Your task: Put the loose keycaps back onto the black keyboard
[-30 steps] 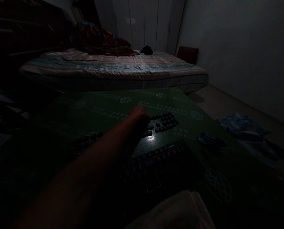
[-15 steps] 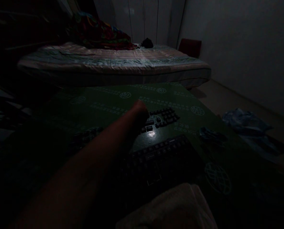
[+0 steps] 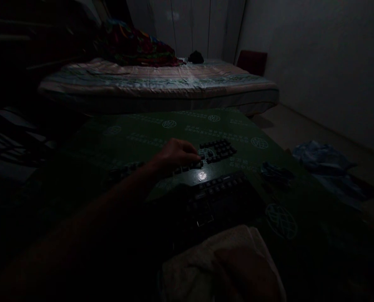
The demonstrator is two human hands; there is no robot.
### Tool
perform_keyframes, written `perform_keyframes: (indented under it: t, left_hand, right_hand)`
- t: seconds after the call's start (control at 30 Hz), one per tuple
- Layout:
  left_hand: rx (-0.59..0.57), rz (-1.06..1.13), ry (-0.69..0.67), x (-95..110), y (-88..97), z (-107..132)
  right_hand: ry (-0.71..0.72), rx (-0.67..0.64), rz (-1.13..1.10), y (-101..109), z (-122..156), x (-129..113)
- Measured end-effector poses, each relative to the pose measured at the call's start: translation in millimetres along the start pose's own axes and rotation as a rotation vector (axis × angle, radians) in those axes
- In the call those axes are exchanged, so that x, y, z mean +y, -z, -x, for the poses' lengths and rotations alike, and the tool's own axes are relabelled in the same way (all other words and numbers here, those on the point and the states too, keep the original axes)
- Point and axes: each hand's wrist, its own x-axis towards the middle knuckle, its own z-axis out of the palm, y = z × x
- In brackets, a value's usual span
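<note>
The room is very dark. My left hand (image 3: 180, 152) reaches over the green table, fingers drawn together at a small dark keycap (image 3: 202, 158). Around those fingertips, loose black keycaps (image 3: 223, 152) lie in rows on the tabletop. Nearer to me sits a black keyboard (image 3: 227, 195), with keys along its far side and a darker area in front. At the bottom, my right hand (image 3: 245, 268) is closed on a pale cloth (image 3: 190, 268) by the keyboard's near edge; its fingers are mostly lost in shadow.
The green table (image 3: 187, 130) bears white globe prints. A crumpled dark item (image 3: 276, 174) lies on its right side, and more dark pieces (image 3: 124, 171) at left. Beyond stands a bed (image 3: 162, 84). Bluish plastic or fabric (image 3: 325, 161) is on the floor at right.
My left hand has turned and lowered, its fingers now showing at a keycap. The cloth and right hand appear slightly higher in view, with more of the right hand showing.
</note>
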Motion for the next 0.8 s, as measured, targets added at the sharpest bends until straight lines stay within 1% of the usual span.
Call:
perform_keyframes:
  t: [0.1,0.13,0.17,0.23,0.3,0.47,0.6,0.7,0.8]
  left_hand:
    - [-0.093,0.115,-0.015,2,-22.1,51]
    - [-0.145,0.136,-0.004,2,-29.2,66]
    - [-0.141,0.164,0.021,2,-35.6,80]
    - [-0.156,0.213,0.086,2,-45.3,101]
    - [-0.151,0.207,0.132,1,-50.9,116]
    - [-0.077,0.126,0.105,1,-55.7,136]
    - [-0.061,0.087,0.108,1,-59.6,145]
    - [-0.032,0.102,0.133,-2,-63.8,151]
    - [0.017,0.114,0.189,-4,-67.6,155]
  right_hand:
    - [-0.077,0.121,-0.002,1,-14,-2]
    - [-0.095,0.206,-0.030,2,-19,-3]
    - [-0.088,0.229,-0.066,3,-24,-5]
    - [-0.079,0.202,-0.129,6,-32,-8]
    - [-0.075,0.133,-0.179,9,-34,-11]
    - [-0.096,-0.056,-0.250,11,-24,-14]
    - [-0.070,-0.177,-0.259,17,-20,-11]
    - [-0.047,-0.243,-0.288,20,-22,-8]
    - [-0.047,-0.269,-0.271,18,-24,-5]
